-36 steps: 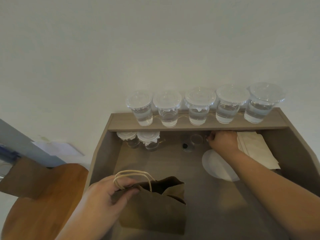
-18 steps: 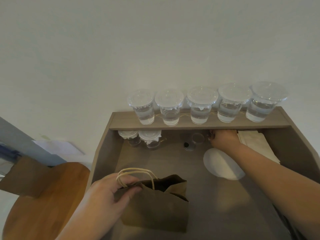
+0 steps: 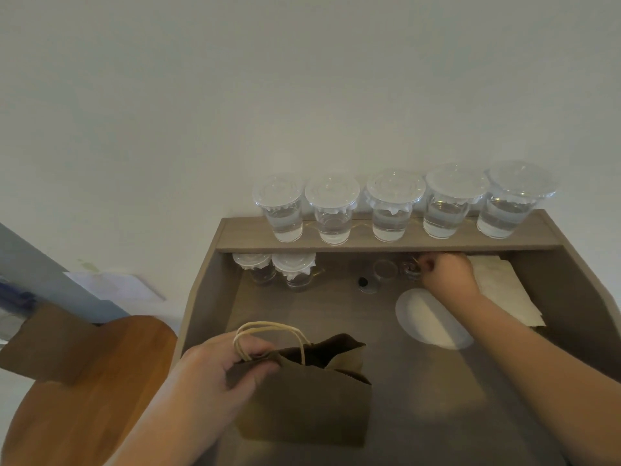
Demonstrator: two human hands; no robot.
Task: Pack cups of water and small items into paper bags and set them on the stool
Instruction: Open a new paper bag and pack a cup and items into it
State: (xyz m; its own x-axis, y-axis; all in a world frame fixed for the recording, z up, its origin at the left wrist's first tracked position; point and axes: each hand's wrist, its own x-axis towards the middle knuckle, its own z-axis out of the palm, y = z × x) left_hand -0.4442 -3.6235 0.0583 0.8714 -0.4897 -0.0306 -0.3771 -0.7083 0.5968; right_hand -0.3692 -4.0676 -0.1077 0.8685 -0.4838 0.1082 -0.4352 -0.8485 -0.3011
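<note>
A brown paper bag (image 3: 302, 408) with cream handles stands open on the grey desk (image 3: 420, 391). My left hand (image 3: 215, 375) grips its top edge by the handles. Several lidded clear cups of water (image 3: 391, 210) line the desk's upper shelf, and two more cups (image 3: 292, 270) stand under it at the left. My right hand (image 3: 447, 272) reaches under the shelf, fingers curled and pinching a small item at a little clear jar (image 3: 411, 270). What the item is stays hidden in shadow.
Another small clear pot (image 3: 384, 269) and a dark-centred cap (image 3: 364, 283) sit left of the jar. A white round disc (image 3: 426, 317) and a stack of napkins (image 3: 500, 287) lie at the right. The wooden stool (image 3: 84, 381) at the left carries a brown paper bag (image 3: 43, 344).
My right hand's fingers have shifted slightly left to the small jar under the shelf. My left hand and the bag have stayed put.
</note>
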